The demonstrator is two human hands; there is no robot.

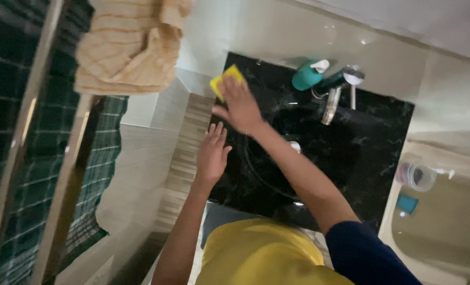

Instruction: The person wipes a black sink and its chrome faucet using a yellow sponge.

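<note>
My right hand (241, 105) presses a yellow sponge (225, 80) onto the far left corner of a black marble sink top (372, 137). My left hand (213, 153) lies flat, fingers apart, on the left edge of the same top, just below the right hand. The round basin (277, 158) sinks into the middle of the top, with my right forearm crossing over it.
A chrome tap (334, 97) and a teal soap dispenser (309, 75) stand at the back of the sink. A beige towel (129, 45) and a green checked cloth (45, 158) hang on the left. A beige tub (446, 221) with a clear container (417, 174) is at the right.
</note>
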